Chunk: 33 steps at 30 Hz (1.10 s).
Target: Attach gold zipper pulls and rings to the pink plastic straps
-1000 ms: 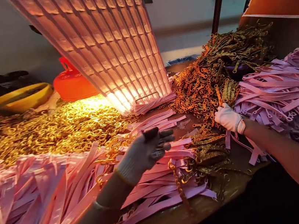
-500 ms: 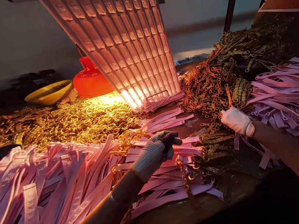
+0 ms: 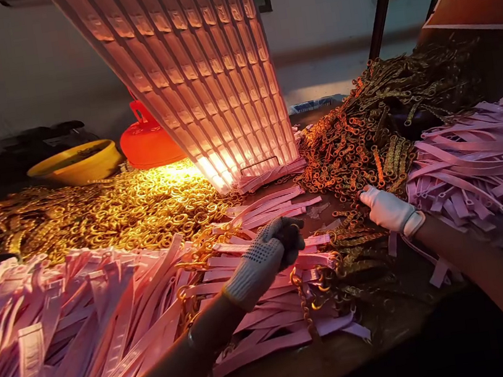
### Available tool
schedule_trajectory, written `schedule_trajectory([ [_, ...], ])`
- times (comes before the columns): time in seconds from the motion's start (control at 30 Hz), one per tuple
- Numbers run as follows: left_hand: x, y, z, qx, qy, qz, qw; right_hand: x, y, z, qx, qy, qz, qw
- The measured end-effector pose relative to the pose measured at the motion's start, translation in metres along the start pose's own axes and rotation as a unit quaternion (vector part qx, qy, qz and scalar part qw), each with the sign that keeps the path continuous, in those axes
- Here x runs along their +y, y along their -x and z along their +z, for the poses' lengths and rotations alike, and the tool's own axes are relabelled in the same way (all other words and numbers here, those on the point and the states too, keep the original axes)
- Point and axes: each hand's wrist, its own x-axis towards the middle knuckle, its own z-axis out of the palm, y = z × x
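Note:
My left hand, in a pale knitted glove with dark dots and dark fingertips, is over the middle of the table. Its fingers are curled in; anything inside is hidden. Beneath it lie pink straps with gold chain pieces at their ends. A short twisted chain hangs across these straps. My right hand, in a white glove, has its fingers closed at the near edge of a heap of short chains with ring ends. What those fingertips hold is too small to make out.
Pink straps are piled at left and right. Gold chain links spread under a lit red lamp. A ribbed translucent panel leans down to the table. A yellow bowl stands at back left.
The whole scene has shifted slightly left in view. My left hand's fingers have curled in more. My right hand stays at the chain heap with its fingers closed.

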Motion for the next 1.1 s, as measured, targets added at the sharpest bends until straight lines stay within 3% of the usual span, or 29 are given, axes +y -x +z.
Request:
schedule_trajectory([
  [0.27, 0.013, -0.002, 0.010, -0.025, 0.028, -0.009, 0.999, -0.027, 0.012, -0.029, -0.027, -0.226, 0.049, 0.972],
  [0.37, 0.006, -0.007, 0.007, -0.031, 0.054, -0.022, 0.998, -0.040, 0.012, -0.034, -0.025, -0.383, 0.046, 0.922],
  [0.5, -0.004, -0.014, 0.003, -0.028, 0.093, -0.043, 0.994, -0.055, 0.012, -0.028, -0.050, -0.569, 0.094, 0.815],
  [0.57, -0.004, -0.017, 0.005, -0.026, 0.094, -0.052, 0.994, -0.057, 0.013, -0.021, -0.073, -0.585, 0.123, 0.799],
  [0.63, -0.003, -0.018, 0.009, -0.031, 0.092, -0.052, 0.994, -0.056, 0.013, -0.013, -0.080, -0.565, 0.114, 0.813],
  [0.77, 0.001, -0.017, 0.012, -0.026, 0.086, -0.058, 0.994, -0.048, 0.012, 0.000, -0.049, -0.484, 0.085, 0.869],
  [0.97, 0.001, -0.017, 0.012, -0.052, 0.057, -0.058, 0.995, -0.043, 0.005, 0.007, -0.037, -0.394, 0.147, 0.907],
  [1.1, -0.002, -0.019, 0.013, -0.070, 0.052, -0.068, 0.994, -0.034, 0.002, 0.001, -0.074, -0.202, 0.238, 0.947],
])
